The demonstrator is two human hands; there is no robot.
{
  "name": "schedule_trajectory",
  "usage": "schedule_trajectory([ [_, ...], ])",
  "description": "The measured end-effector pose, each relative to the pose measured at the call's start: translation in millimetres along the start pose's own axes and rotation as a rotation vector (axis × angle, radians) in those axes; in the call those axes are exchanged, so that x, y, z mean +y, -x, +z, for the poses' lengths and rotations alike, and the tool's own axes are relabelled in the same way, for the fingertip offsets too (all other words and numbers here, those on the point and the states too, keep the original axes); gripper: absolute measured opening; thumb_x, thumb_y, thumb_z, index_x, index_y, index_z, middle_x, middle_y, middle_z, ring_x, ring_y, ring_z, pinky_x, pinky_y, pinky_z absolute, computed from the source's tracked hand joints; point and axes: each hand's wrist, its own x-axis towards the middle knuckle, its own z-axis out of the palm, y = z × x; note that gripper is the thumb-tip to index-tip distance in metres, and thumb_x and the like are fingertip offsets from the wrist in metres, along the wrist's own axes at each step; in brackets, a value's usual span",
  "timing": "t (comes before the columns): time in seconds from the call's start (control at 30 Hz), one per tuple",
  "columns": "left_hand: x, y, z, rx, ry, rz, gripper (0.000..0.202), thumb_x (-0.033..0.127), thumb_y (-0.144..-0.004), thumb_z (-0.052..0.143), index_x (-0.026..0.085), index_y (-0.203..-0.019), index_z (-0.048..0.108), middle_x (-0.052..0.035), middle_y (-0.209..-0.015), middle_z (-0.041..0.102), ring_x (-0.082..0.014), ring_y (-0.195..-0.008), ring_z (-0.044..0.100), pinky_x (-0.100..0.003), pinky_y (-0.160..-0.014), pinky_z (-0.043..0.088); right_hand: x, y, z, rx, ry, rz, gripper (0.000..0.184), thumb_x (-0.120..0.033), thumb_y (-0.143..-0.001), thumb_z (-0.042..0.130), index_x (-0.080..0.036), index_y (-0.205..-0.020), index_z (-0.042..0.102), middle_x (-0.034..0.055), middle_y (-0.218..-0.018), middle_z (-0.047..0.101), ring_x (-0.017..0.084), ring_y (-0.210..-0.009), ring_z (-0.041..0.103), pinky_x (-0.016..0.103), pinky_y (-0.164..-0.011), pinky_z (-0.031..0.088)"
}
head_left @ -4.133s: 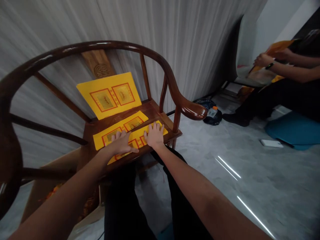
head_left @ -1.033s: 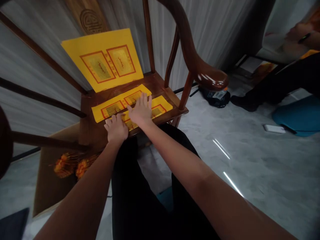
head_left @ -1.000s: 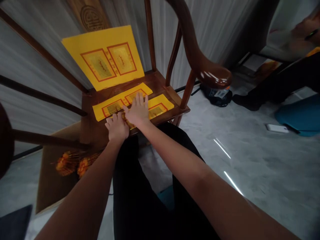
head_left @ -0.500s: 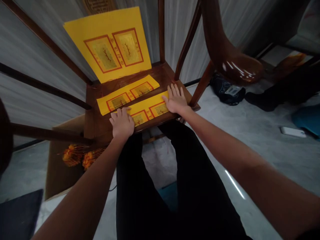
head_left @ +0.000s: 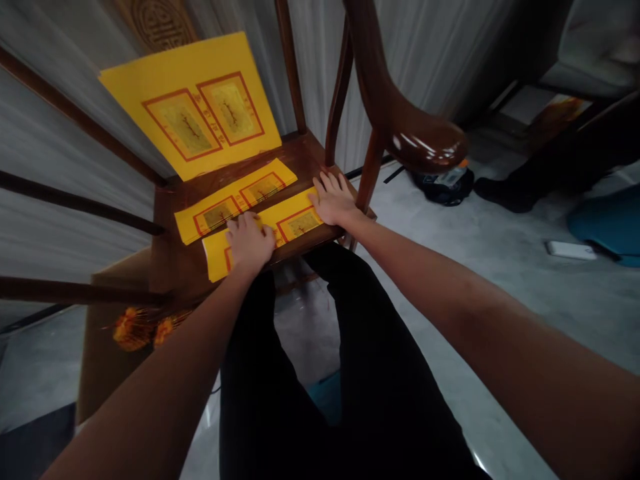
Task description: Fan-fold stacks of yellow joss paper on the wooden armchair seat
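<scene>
You press a yellow paper strip (head_left: 297, 223) flat on a dark wooden armchair seat (head_left: 300, 150), hands spread.

Your left hand (head_left: 249, 243) and right hand (head_left: 333, 199) lie open on the strip at the seat's front, fingers apart, gripping nothing. A second strip (head_left: 235, 200) lies just behind it, and a larger sheet (head_left: 190, 107) leans against the chair's back (head_left: 157, 23). So far all three lie spread out, none atop another. Red-ruled panels (head_left: 175, 130) frame dark script (head_left: 230, 113) too small to read; no brand shows.

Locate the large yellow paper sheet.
In the head view, the sheet leans against the back of the wooden chair, behind a yellow strip on its seat.
</scene>
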Motion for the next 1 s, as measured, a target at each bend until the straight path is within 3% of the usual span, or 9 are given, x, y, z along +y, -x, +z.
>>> schedule_trajectory([
  [0.13, 60.9, -21.2, 18.0, -0.034, 0.055, 0.211, 0.039, 0.032, -0.098, 0.044, 0.016, -0.130, 0.060, -0.0178, -0.137, 0.064, -0.0416, -0.132, 0.050, -0.058, -0.110, 0.041, -2.9, 4.0, -4.6, 0.012, 0.011, 0.010, 0.069, -0.042, -0.110, 0.024, -0.006, -0.168, 0.028, 0.0159, -0.178, 0.020, 0.030, -0.166, 0.013, 0.051, -0.134, -0.001],
  [0.23, 78.8, -29.5, 26.1, -0.029, 0.106, 0.249, 0.037, 0.029, -0.098, 0.042, 0.018, -0.129, 0.061, -0.0162, -0.136, 0.065, -0.0397, -0.129, 0.051, -0.056, -0.107, 0.043, -2.9, 5.5, -5.9, 0.035, 0.019, 0.011, 0.067, -0.041, -0.109, 0.026, -0.008, -0.167, 0.031, 0.0145, -0.177, 0.024, 0.029, -0.165, 0.016, 0.050, -0.134, 0.001],
  [0.33, 58.1, -30.3, 27.1, -0.007, 0.141, 0.203, 0.035, 0.026, -0.098, 0.040, 0.018, -0.125, 0.061, -0.0141, -0.132, 0.067, -0.0371, -0.122, 0.055, -0.052, -0.105, 0.044, -1.9, 5.4, -6.0, 0.039, 0.008, 0.010, 0.068, -0.042, -0.109, 0.027, -0.008, -0.167, 0.032, 0.0144, -0.177, 0.025, 0.029, -0.165, 0.016, 0.050, -0.134, 0.002],
  [0.5, -28.4, -15.6, 9.5, -0.007, 0.104, 0.149, 0.031, 0.029, -0.100, 0.041, 0.019, -0.121, 0.061, -0.0116, -0.112, 0.068, -0.0328, -0.109, 0.060, -0.047, -0.102, 0.045, -1.0, 3.3, -6.0, 0.018, -0.036, 0.007, 0.068, -0.042, -0.109, 0.029, -0.007, -0.167, 0.031, 0.0148, -0.178, 0.022, 0.030, -0.166, 0.014, 0.050, -0.134, -0.001],
  [0.63, -83.2, 6.8, -10.7, 0.008, 0.028, 0.027, 0.032, 0.030, -0.101, 0.039, 0.020, -0.122, 0.061, -0.0128, -0.118, 0.067, -0.0364, -0.113, 0.058, -0.052, -0.102, 0.045, -0.5, 1.2, -4.6, 0.010, -0.038, 0.011, 0.069, -0.042, -0.108, 0.029, -0.007, -0.168, 0.030, 0.0144, -0.178, 0.021, 0.031, -0.166, 0.014, 0.051, -0.134, 0.000],
  [0.73, -94.6, 19.0, -17.3, 0.004, -0.016, -0.028, 0.036, 0.029, -0.101, 0.037, 0.019, -0.127, 0.059, -0.0165, -0.132, 0.064, -0.0413, -0.122, 0.055, -0.057, -0.102, 0.046, 0.8, 1.7, -2.0, 0.013, -0.047, 0.004, 0.070, -0.042, -0.107, 0.029, -0.006, -0.167, 0.031, 0.0149, -0.178, 0.022, 0.031, -0.166, 0.014, 0.052, -0.134, 0.000],
  [0.87, -86.8, 24.0, -16.9, 0.010, -0.046, -0.040, 0.038, 0.026, -0.100, 0.036, 0.016, -0.131, 0.057, -0.0212, -0.138, 0.060, -0.0446, -0.126, 0.052, -0.062, -0.104, 0.044, 2.9, 1.0, -2.5, 0.030, -0.051, -0.014, 0.072, -0.043, -0.106, 0.028, -0.003, -0.165, 0.034, 0.0166, -0.177, 0.024, 0.033, -0.165, 0.016, 0.054, -0.134, 0.002],
  [1.0, -81.6, 24.3, -17.3, 0.014, -0.049, -0.032, 0.039, 0.029, -0.101, 0.035, 0.016, -0.131, 0.057, -0.0212, -0.137, 0.060, -0.0450, -0.125, 0.052, -0.063, -0.104, 0.044, -5.6, -9.6, -13.7, -0.010, 0.091, -0.045, 0.069, -0.040, -0.103, 0.027, 0.000, -0.156, 0.045, 0.0221, -0.168, 0.040, 0.040, -0.157, 0.031, 0.059, -0.131, 0.007],
])
